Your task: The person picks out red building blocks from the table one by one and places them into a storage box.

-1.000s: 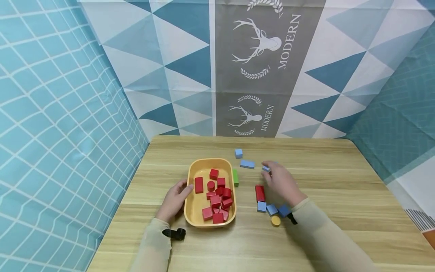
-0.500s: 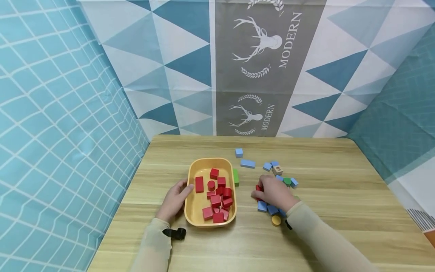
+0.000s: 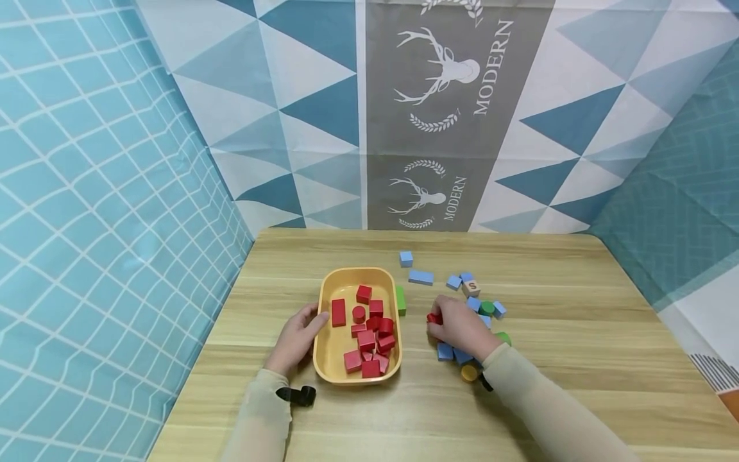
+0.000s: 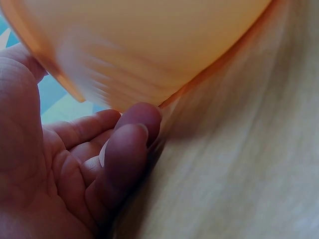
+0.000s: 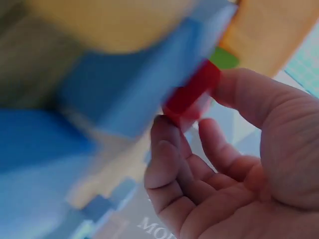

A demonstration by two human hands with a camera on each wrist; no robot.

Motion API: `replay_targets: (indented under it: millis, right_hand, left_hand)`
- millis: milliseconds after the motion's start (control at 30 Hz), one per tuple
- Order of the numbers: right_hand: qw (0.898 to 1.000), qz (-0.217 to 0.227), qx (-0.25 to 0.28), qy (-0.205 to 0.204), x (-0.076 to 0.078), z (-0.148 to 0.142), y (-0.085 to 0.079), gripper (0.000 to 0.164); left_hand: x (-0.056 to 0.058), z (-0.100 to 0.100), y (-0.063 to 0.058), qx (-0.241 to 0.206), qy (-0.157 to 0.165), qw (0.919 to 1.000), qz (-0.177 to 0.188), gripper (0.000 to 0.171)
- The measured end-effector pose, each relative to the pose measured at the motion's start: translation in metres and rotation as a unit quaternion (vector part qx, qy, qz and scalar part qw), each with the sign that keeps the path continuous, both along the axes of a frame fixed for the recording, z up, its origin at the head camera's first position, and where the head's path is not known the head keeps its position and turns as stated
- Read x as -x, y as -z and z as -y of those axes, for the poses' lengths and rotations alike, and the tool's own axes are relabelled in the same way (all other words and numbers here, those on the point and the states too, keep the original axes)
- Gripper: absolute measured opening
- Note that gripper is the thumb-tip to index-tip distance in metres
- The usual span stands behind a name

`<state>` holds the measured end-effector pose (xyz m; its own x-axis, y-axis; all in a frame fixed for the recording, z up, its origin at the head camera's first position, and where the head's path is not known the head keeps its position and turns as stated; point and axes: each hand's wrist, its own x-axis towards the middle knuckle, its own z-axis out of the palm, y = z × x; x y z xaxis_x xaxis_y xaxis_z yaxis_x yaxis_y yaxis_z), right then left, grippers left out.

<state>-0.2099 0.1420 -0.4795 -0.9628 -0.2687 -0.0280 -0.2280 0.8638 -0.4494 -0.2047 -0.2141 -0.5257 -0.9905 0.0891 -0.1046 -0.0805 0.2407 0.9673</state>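
My left hand (image 3: 296,338) grips the left side of a yellow-orange plastic tray (image 3: 331,351), its thumb over the rim. In the left wrist view, the fingers curl against the outer wall of the tray (image 4: 164,45). Several red blocks (image 3: 366,340) of different shapes lie inside, mostly toward the right. To the right of the tray, my right hand (image 3: 464,327) pinches a red rectangular block (image 3: 434,318) between thumb and fingers. The right wrist view shows the red block (image 5: 193,92) between the fingertips, with blurred blue blocks (image 5: 124,84) close by.
Blue blocks (image 3: 444,351) and a yellow disc (image 3: 469,373) lie below the right hand. Beyond it are a letter block (image 3: 471,288), a green round piece (image 3: 487,308) and more blue pieces. A green block (image 3: 401,301) touches the tray's right side.
My right hand has moved from the blue blocks at the back toward me, taken hold of the red block and shifted it slightly left. My left hand and the tray have stayed put.
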Motion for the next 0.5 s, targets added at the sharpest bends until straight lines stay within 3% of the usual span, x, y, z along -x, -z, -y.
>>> replay_targets:
  millis: [133, 233, 333, 500]
  right_hand:
    - [0.995, -0.017, 0.094, 0.007, -0.004, 0.019, -0.028, 0.022]
    - [0.989, -0.055, 0.139, -0.017, -0.009, 0.042, -0.048, 0.028]
    - [0.984, -0.082, 0.149, -0.051, -0.014, 0.067, -0.058, 0.035]
    - [0.985, -0.114, 0.093, -0.085, -0.015, 0.097, -0.054, 0.033]
  left_hand:
    - [0.0, 0.002, -0.002, 0.006, -0.003, 1.0, -0.001, 0.059]
    - [-0.001, 0.002, -0.002, 0.013, -0.006, 0.9999, -0.002, 0.061]
    - [-0.001, 0.002, -0.001, 0.011, -0.005, 0.9999, -0.006, 0.059]
    - [-0.002, -0.001, 0.0, -0.006, 0.001, 1.0, -0.007, 0.055]
